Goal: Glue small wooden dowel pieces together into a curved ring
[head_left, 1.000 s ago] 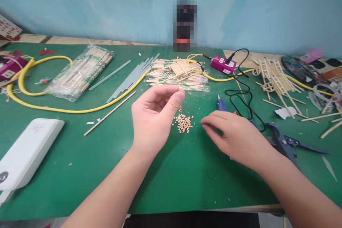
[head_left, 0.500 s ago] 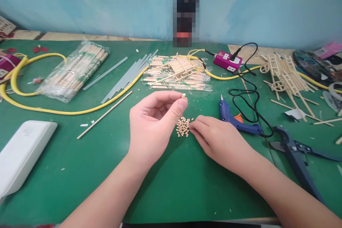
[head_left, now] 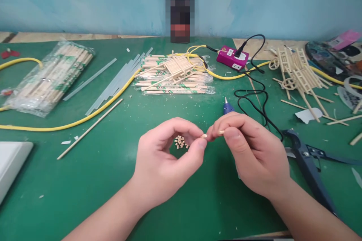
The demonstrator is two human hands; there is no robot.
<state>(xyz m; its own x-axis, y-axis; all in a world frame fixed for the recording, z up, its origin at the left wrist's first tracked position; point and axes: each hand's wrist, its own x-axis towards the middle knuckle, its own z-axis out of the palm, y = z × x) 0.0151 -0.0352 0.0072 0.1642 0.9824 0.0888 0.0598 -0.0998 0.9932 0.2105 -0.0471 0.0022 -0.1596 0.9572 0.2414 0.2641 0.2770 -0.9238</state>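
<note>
Between thumb and forefinger, my left hand (head_left: 169, 158) pinches a short piece of wooden stick (head_left: 204, 136). My right hand (head_left: 251, 150) is close beside it, pinching another small cut piece (head_left: 221, 132) between thumb and forefinger. The fingers of both hands nearly meet above the table. Partly hidden behind my left hand, a small pile of short cut stick pieces (head_left: 180, 142) lies on the green table (head_left: 175, 214). Just beyond my right hand shows the nozzle end of a blue glue gun (head_left: 227, 107); its body is covered by the hand.
Bagged chopsticks (head_left: 53, 79) lie at left, near clear glue sticks (head_left: 115, 79) and a yellow cable (head_left: 65, 125). A small stick-built model (head_left: 178, 67) rests on more chopsticks. At right are a purple power socket (head_left: 233, 58), wheeled stick models (head_left: 299, 75) and a cutter (head_left: 305, 158).
My right hand has lifted from the pile with a small piece and come up beside my left hand. The view has shifted a little to the right.
</note>
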